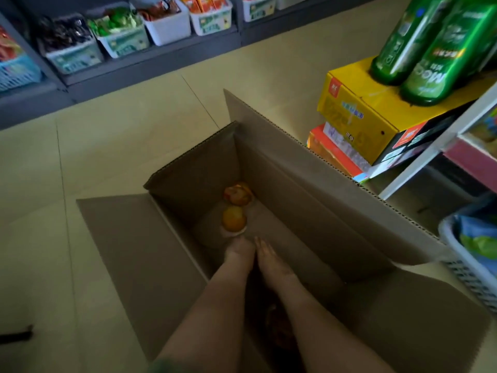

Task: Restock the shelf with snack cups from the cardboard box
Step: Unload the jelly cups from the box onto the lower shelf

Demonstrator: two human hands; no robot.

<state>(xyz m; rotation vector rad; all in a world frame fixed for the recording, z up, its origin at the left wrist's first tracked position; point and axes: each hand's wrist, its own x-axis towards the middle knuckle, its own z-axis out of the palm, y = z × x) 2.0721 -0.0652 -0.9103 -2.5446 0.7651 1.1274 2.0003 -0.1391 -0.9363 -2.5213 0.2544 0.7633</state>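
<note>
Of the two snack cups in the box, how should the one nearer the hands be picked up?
Likely from above, fingers round the orange sides of the nearer snack cup. It lies deep in the cardboard box, the farther cup close behind, so only its top and the side facing the left hand look free.

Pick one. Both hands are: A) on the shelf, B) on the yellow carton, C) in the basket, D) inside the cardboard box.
D: the left hand and right hand both reach down into the box, near two orange cups.
</note>
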